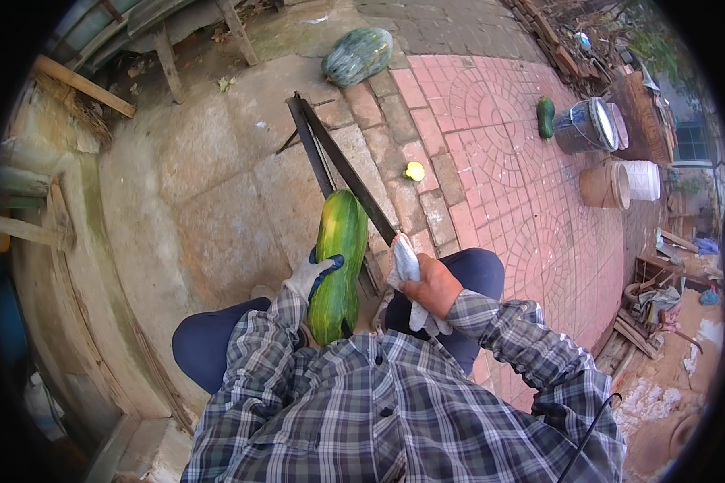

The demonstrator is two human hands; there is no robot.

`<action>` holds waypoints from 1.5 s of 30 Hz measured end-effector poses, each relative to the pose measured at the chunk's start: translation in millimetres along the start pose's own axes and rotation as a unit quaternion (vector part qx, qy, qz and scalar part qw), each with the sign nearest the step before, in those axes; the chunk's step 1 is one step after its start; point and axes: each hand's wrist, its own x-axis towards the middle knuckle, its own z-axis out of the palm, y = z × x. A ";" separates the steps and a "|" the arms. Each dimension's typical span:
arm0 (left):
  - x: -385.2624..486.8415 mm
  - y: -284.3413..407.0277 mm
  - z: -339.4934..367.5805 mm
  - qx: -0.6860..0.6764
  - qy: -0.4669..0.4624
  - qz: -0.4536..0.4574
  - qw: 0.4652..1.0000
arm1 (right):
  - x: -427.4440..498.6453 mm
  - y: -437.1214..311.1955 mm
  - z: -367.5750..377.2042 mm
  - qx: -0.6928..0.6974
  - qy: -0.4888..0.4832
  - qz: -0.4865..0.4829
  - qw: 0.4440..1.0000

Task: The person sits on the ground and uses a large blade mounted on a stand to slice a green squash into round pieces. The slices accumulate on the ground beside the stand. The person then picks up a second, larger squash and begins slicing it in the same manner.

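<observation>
A long green and yellow squash (340, 259) lies lengthwise between my knees. My left hand (320, 271), in a grey glove with dark blue fingertips, is closed around its left side. My right hand (434, 285) is bare and grips a light work glove (405, 264), which is wrapped against the near end of a long dark metal blade or bar (353, 175). That bar runs away from me and meets a second dark metal bar (310, 151) at the far end. The squash's far end rests by the two bars. A small yellow-green piece (415, 171) lies on the bricks.
A big grey-green squash (357, 55) sits on the paving ahead. To the right are a small dark green squash (545, 118), a dark bucket (585, 125), a brown bucket (604, 185) and a white bucket (642, 180). A concrete ledge (96, 271) runs along the left.
</observation>
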 end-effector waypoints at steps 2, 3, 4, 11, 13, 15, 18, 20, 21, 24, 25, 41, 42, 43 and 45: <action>-0.5 1.8 1.4 0.012 0.007 -0.004 1.000 | 1.4 3.7 6.8 0.007 0.008 -0.006 1.000; -0.4 1.8 1.9 0.018 0.012 -0.004 1.000 | 2.3 6.3 9.1 -0.003 0.016 -0.021 1.000; -1.8 1.3 2.7 0.017 0.002 -0.008 1.000 | 2.1 8.0 11.0 -0.012 0.024 -0.020 0.999; -8.4 -8.4 5.9 0.128 -0.003 0.056 0.990 | 5.5 16.5 23.0 -0.023 0.067 -0.014 0.997; -7.3 -10.6 5.6 0.131 0.015 0.018 0.991 | 8.3 28.4 39.5 -0.047 0.080 0.000 0.996; -5.6 -12.8 4.5 0.135 0.023 0.013 0.990 | 18.1 44.6 63.1 -0.073 0.107 -0.013 0.992; -4.3 -16.5 0.0 0.127 0.003 -0.020 0.992 | 29.9 80.5 95.6 -0.063 0.127 -0.006 0.990; -1.0 -14.0 -6.8 0.188 0.023 0.047 0.981 | 47.2 92.4 108.4 -0.067 0.139 -0.006 0.988; -4.6 -17.7 -9.6 0.224 0.047 0.043 0.973 | 53.5 97.4 118.7 -0.050 0.146 0.000 0.988; -6.2 -24.6 -16.6 0.129 0.025 0.023 0.991 | 72.3 98.2 150.9 -0.029 0.161 0.017 0.986; -4.5 -23.8 -19.3 0.100 0.023 0.015 0.995 | 76.5 97.7 152.5 -0.021 0.170 -0.005 0.985; 2.1 15.5 -10.1 0.192 -0.092 0.117 0.970 | 5.0 -17.1 -16.8 0.043 -0.005 -0.001 0.999; 1.8 18.7 -9.6 0.229 -0.081 0.115 0.963 | 5.7 -17.3 -17.8 0.034 -0.001 -0.013 0.999; 0.3 21.6 -9.7 0.217 -0.091 0.110 0.966 | 6.5 -16.4 -16.9 0.027 0.001 -0.008 1.000; 2.1 29.4 -9.3 0.164 -0.075 0.022 0.983 | 7.6 -10.8 -11.5 0.015 -0.006 -0.014 1.000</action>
